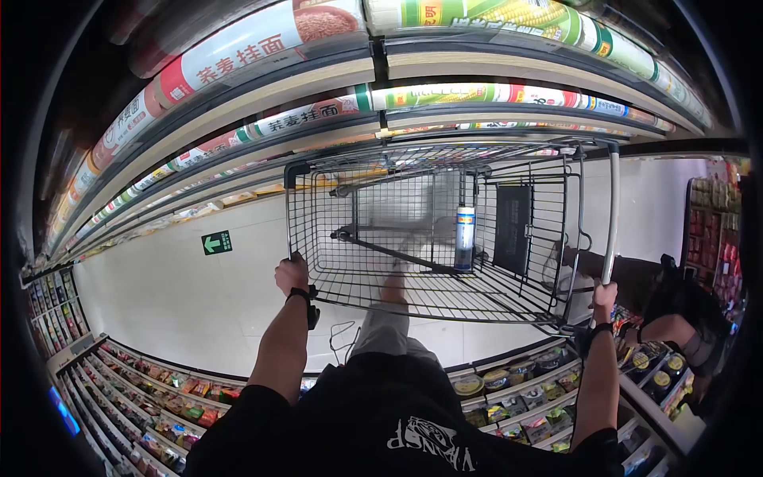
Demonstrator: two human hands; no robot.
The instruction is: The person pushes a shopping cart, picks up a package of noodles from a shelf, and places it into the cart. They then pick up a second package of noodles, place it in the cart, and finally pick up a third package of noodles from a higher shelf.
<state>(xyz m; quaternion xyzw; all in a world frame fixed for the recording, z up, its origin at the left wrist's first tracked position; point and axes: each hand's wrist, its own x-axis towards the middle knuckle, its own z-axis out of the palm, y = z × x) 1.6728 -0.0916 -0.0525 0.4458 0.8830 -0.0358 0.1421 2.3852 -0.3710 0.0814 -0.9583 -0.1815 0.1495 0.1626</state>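
Both hands are clamped on the wire shopping cart (297,172), spread well apart: left hand (292,272) closed over the near corner at the front end, right hand (605,295) wrapped around the pale handle bar (613,207) at the other. And look inside the basket: one tubular packet (465,240), white with blue bands and a touch of yellow, sitting toward the handle end beside the dark panel (513,230). It lies between the hands, touching neither; whether it stands or leans, I can't tell from above.

Up front, across the cart, the wooden-edged shelves (266,89) are loaded with noodle packets (238,60), buckwheat ones to the left, a green corn-pictured packet (517,20) to the right. Down behind the wearer, it's round tubs (469,386) on the lower racks and colourful packets (199,412) further left. A green arrow sign (215,242) marks the pale floor (151,294), and over on the right there's another person (675,306) in dark clothing.
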